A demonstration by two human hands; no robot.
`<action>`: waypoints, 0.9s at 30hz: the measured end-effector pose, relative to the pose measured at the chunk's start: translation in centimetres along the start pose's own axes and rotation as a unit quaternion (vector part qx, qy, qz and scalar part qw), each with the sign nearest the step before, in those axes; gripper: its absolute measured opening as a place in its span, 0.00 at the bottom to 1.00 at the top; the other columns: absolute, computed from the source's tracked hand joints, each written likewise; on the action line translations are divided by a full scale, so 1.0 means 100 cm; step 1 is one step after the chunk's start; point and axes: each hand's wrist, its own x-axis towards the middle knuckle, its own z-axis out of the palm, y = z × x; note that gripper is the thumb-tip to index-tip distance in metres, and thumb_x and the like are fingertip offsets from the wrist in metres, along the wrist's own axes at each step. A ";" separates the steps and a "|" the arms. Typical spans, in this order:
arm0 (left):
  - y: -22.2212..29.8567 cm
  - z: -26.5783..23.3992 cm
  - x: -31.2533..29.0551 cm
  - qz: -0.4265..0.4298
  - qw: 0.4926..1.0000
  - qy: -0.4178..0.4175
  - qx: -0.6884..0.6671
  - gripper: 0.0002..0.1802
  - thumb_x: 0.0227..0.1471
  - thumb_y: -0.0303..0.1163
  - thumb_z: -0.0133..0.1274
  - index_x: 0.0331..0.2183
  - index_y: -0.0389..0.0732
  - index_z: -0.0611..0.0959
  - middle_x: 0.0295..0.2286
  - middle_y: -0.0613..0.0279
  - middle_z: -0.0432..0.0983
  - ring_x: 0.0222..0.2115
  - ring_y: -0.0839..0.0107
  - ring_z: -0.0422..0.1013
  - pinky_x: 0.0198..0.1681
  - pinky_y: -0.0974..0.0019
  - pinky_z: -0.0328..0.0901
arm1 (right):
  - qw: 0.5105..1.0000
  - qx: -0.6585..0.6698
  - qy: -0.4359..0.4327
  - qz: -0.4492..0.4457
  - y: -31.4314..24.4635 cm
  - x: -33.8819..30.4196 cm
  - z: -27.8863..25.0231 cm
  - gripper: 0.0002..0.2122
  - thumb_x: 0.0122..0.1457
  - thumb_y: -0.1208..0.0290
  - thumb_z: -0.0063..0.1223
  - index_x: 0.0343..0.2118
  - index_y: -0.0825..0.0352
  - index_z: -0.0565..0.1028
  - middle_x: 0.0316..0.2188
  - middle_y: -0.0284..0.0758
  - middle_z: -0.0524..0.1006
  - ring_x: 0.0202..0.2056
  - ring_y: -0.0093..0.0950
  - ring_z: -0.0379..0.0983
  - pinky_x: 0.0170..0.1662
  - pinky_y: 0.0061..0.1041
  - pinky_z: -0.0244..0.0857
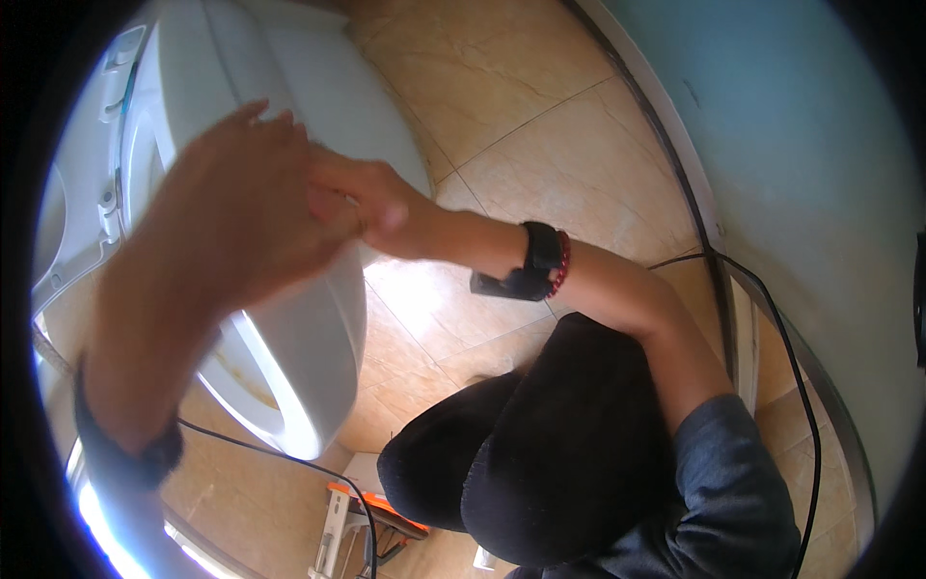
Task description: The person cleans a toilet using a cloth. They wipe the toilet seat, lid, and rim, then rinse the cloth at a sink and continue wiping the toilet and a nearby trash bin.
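No lettering or numbers can be read.

I see smooth, glossy ceramic on the toilet [338, 338], shiny stone-look floor tiles [559, 169], and matt, soft-looking cloth on my trousers [574, 444] and right sleeve [728, 482].

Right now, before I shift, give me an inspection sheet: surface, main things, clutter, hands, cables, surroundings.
Surface: beige tiled floor, with bright glare beside the toilet.
Main things: white toilet, yellowish marks showing inside its bowl.
Clutter: partly hidden orange-and-white item on the floor.
Hands: left hand, blurred, and right hand overlap in view above the toilet; anything held cannot be told.
Cables: one black cable below the toilet in view, another at right.
Surroundings: pale blue-green wall at right.
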 end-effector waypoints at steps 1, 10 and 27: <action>0.013 -0.007 -0.002 -0.048 0.998 -0.049 -0.014 0.25 0.44 0.54 0.48 0.35 0.43 0.77 0.33 0.51 0.72 0.41 0.59 0.67 0.53 0.64 0.53 | 1.000 -0.002 -0.001 -0.002 -0.001 -0.010 0.004 0.17 0.53 0.72 0.42 0.47 0.65 0.63 0.43 0.41 0.68 0.42 0.35 0.67 0.44 0.27 0.61; 0.061 -0.021 -0.022 -0.140 0.969 -0.107 -0.175 0.38 0.33 0.54 0.59 0.33 0.26 0.74 0.36 0.49 0.69 0.40 0.60 0.66 0.45 0.69 0.59 | 0.998 0.004 0.006 -0.065 -0.004 -0.061 0.023 0.21 0.50 0.86 0.40 0.49 0.67 0.61 0.51 0.44 0.61 0.49 0.39 0.63 0.48 0.26 0.59; 0.144 0.046 -0.098 -0.068 0.959 0.070 -0.267 0.30 0.36 0.36 0.58 0.43 0.32 0.72 0.45 0.50 0.66 0.47 0.62 0.63 0.51 0.64 0.57 | 0.985 -0.165 0.045 -0.033 0.007 -0.109 0.015 0.16 0.51 0.83 0.45 0.44 0.66 0.70 0.50 0.36 0.65 0.48 0.32 0.65 0.48 0.21 0.63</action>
